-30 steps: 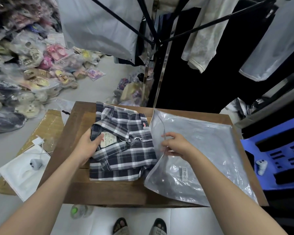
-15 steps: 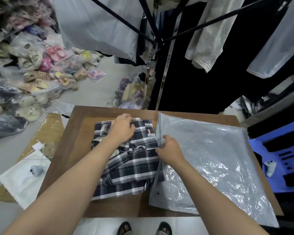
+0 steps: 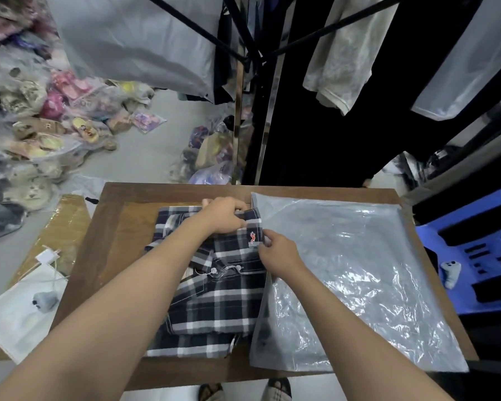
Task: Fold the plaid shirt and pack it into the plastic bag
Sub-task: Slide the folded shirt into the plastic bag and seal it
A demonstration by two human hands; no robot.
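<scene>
Plaid shirt (image 3: 214,299), folded into a dark navy-and-white bundle, lies on the left half of the brown table (image 3: 113,227), its right edge touching the plastic bag's open side.

Far left, on the floor, a heap of bagged slippers (image 3: 26,125) is piled up. Nearer the table there is a sheet of cardboard (image 3: 67,215) and a white pad (image 3: 15,314) with a small grey gadget (image 3: 44,301) on it.

Over the shirt, the person's left grip (image 3: 224,215) is curled round the fabric at the far edge, near the top right corner. The right grip (image 3: 278,253) pinches just beside the little red logo, where shirt and bag meet. It seems to have the bag's lip, though the fingertips are hard to make out.

The clear, crinkled plastic bag (image 3: 359,270) lies flat across the right half of the table. Past it stands a blue plastic stool (image 3: 475,256) with a small pale object (image 3: 450,273) on it.
</scene>
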